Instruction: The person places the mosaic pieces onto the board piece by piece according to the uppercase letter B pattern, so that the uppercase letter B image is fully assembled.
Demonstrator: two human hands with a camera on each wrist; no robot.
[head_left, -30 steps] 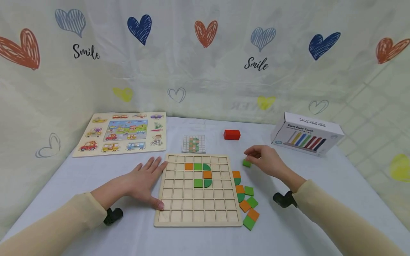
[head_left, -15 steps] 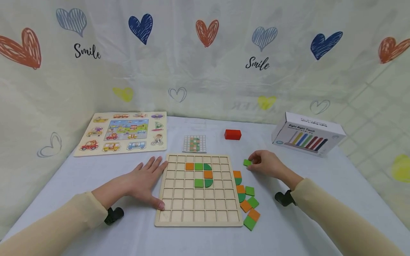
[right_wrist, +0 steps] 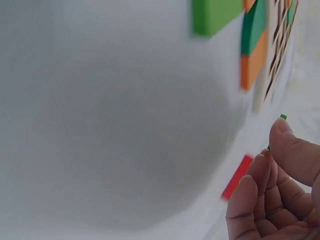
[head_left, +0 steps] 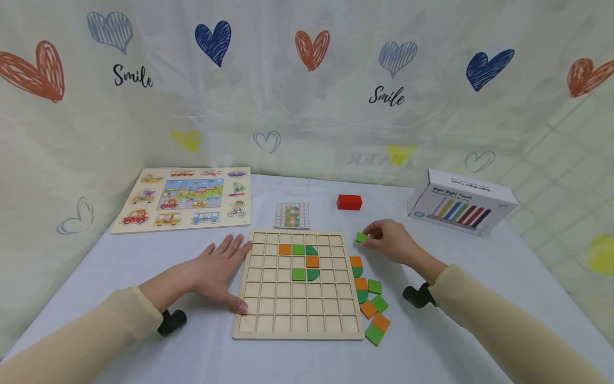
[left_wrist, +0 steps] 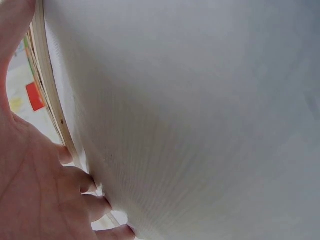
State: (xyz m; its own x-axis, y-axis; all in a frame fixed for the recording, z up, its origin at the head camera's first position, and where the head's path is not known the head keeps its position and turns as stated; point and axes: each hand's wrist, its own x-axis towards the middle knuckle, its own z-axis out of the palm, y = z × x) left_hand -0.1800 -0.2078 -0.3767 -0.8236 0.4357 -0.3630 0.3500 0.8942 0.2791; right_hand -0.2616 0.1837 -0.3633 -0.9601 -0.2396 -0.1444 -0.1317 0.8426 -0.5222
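Observation:
A wooden grid board (head_left: 297, 306) lies in the middle of the table, with several orange, light green and dark green tiles set in its upper cells. My left hand (head_left: 211, 272) rests at the board's left edge, fingers spread and straight, thumb on the lower left corner. In the left wrist view the palm (left_wrist: 35, 185) lies alongside the board's rim. My right hand (head_left: 390, 240) pinches a light green square tile (head_left: 361, 238) between thumb and fingers, right of the board's upper corner. In the right wrist view only a sliver of that tile (right_wrist: 283, 117) shows past the thumb.
Loose orange and green tiles (head_left: 374, 287) lie along the board's right side. Behind the board are a small pattern card (head_left: 291, 215) and a red block (head_left: 349, 202). A vehicle picture puzzle (head_left: 182, 200) lies back left; a white box (head_left: 460, 202) stands back right.
My right hand has taken the light green square tile between thumb and fingers and moved it left, towards the board. The left hand stays in place.

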